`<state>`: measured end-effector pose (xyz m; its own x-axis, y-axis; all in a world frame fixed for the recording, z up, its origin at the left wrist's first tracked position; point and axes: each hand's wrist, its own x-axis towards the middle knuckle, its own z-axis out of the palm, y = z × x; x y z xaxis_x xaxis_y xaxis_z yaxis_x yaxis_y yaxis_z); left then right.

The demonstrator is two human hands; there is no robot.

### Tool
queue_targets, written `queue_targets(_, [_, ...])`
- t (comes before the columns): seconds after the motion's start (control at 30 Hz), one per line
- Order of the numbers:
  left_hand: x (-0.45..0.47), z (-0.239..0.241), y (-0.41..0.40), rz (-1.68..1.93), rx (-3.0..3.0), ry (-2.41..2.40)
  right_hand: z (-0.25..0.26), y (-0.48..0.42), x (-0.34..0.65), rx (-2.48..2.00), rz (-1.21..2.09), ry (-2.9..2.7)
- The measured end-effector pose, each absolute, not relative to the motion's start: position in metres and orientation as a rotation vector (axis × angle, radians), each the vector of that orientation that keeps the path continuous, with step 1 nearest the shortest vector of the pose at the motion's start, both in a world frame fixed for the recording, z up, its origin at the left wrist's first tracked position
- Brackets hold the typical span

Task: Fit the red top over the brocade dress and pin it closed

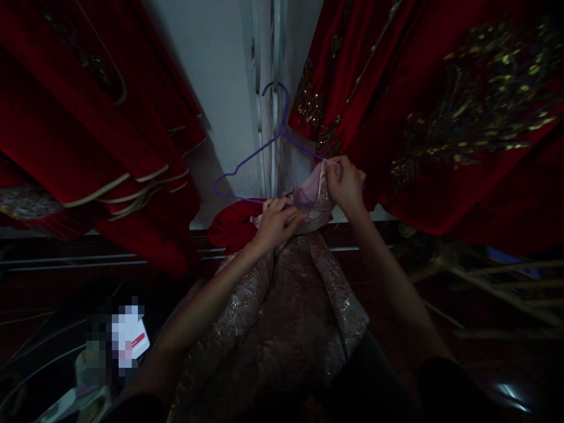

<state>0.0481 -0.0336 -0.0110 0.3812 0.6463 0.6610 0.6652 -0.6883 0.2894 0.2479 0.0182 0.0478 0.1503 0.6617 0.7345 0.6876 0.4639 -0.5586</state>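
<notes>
A purple wire hanger (258, 154) is partly inside the collar end of a pinkish brocade garment (304, 282) with shiny metallic threads. Its hook points up, and its left arm lies outside the cloth. My right hand (346, 185) pinches the garment's edge around the hanger's right shoulder. Lower and to the left, my left hand (279, 223) is closed on the garment's neck area, near the hanger's bottom bar. The garment's body and sleeves drape down toward me. A bundle of red cloth (233, 223) sits just left of my left hand.
Red garments with pale trim (88, 117) hang on the left. Red garments with gold sequins (476, 111) hang on the right, before a pale wall panel (211, 76). A wooden rack-like frame (493, 282) stands lower right. A lit screen (138, 335) shows lower left.
</notes>
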Motion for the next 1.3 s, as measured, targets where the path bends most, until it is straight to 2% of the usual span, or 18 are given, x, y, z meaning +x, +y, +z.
queue_targets(0.17, [0.023,-0.011,-0.023,-1.408,-2.595,-1.147,0.045,0.025,0.254,-1.210,-0.029,-1.588])
queue_targets(0.37, [-0.079,-0.020,0.023,-1.766,-1.963,-1.475,0.050,0.030,0.264,-1.179,-0.005,-1.608])
queue_targets(0.6, [-0.165,-0.041,0.044,-1.813,-1.907,-1.758,0.046,0.032,0.262,-1.142,0.040,-1.593])
queue_targets(0.8, [-0.170,-0.051,0.043,-1.872,-1.913,-1.735,0.046,0.034,0.262,-1.131,0.048,-1.585])
queue_targets(1.3, [-0.159,-0.030,0.044,-1.901,-2.005,-1.708,0.051,0.029,0.264,-1.145,0.002,-1.596])
